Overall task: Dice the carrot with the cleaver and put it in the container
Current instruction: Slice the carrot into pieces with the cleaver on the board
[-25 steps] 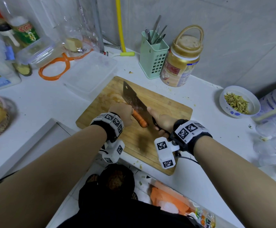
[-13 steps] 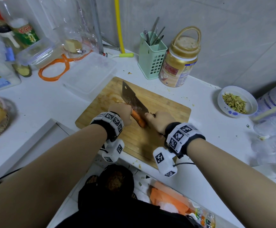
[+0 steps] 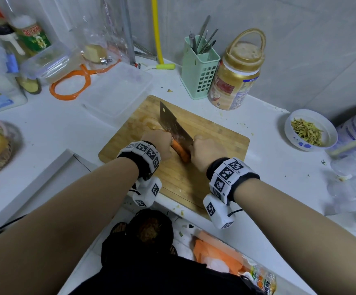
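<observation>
carrot (image 3: 180,151): lies on the wooden cutting board (image 3: 215,133), running from 10 to 4 o'clock between the two hands; only its orange middle and near end show.
left hand (image 3: 159,143): fingers curled down onto the far end of the carrot, pinning it to the board.
right hand (image 3: 205,151): closed round the cleaver's handle, which the fist hides.
cleaver (image 3: 174,125): blade edge down across the carrot, tip pointing to 11 o'clock.
container (image 3: 117,92): clear plastic box, at 10 o'clock from the board, just off its far left corner.
utensil holder (image 3: 200,71): green, at 12 o'clock behind the board, a gold-lidded jar (image 3: 234,77) touching its right side.
small bowl (image 3: 310,129): at 3 o'clock, well apart from the board, holding yellowish shreds.
</observation>
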